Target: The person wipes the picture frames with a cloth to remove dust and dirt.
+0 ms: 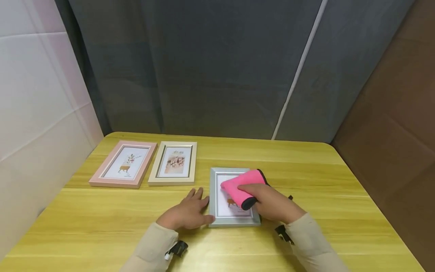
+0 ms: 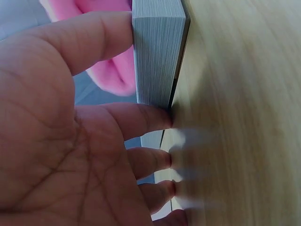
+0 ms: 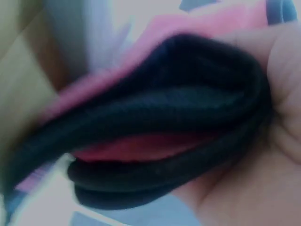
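Note:
A silver-grey picture frame [image 1: 213,196] lies face up on the wooden table. Over its print, my right hand [image 1: 273,204] grips a folded pink cloth [image 1: 242,185] with black edging. In the right wrist view the cloth's dark folded edges [image 3: 188,113] fill the palm, somewhat blurred. My left hand [image 1: 188,210] lies at the frame's lower left, its fingers spread and fairly straight. Seen from the left wrist, the thumb touches the frame's side [image 2: 160,61] and the fingertips [image 2: 162,117] reach down to the tabletop. The cloth hides the upper right part of the print.
To the left of the grey frame lie a cream picture frame [image 1: 153,175] and, farther out, a pink picture frame [image 1: 113,184]. The table [image 1: 323,189] has rounded back corners. A dark curtain [image 1: 221,75] hangs behind it, with a white panel [image 1: 40,113] at left and brown at right.

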{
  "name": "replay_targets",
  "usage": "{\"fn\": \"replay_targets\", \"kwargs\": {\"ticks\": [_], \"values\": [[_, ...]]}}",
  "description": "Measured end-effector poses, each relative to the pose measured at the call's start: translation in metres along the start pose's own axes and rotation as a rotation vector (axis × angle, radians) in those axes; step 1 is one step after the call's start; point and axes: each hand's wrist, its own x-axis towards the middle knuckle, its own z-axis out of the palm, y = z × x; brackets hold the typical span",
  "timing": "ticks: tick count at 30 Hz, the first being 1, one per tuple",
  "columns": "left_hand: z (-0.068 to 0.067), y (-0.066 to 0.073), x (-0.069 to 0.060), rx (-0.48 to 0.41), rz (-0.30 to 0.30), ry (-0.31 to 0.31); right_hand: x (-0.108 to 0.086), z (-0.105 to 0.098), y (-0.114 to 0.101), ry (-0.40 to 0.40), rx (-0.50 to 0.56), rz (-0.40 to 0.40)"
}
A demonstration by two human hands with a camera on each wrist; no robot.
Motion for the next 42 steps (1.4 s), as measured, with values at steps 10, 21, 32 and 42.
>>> {"fn": "replay_targets", "kwargs": {"ticks": [10, 21, 32, 42], "values": [[0.0, 0.001, -0.001, -0.013, -0.001, 0.004, -0.035, 0.013, -0.036, -0.095, -0.196, -0.042], [0.001, 0.002, 0.002, 0.015, -0.003, 0.007, 0.022, 0.011, -0.02, -0.098, -0.213, 0.169], [-0.003, 0.001, 0.002, 0.04, 0.004, 0.025, 0.036, -0.001, 0.007, -0.101, -0.015, 0.124], [-0.005, 0.002, 0.002, 0.107, 0.005, 0.047, -0.022, 0.004, -0.039, -0.139, -0.162, -0.061]]}}
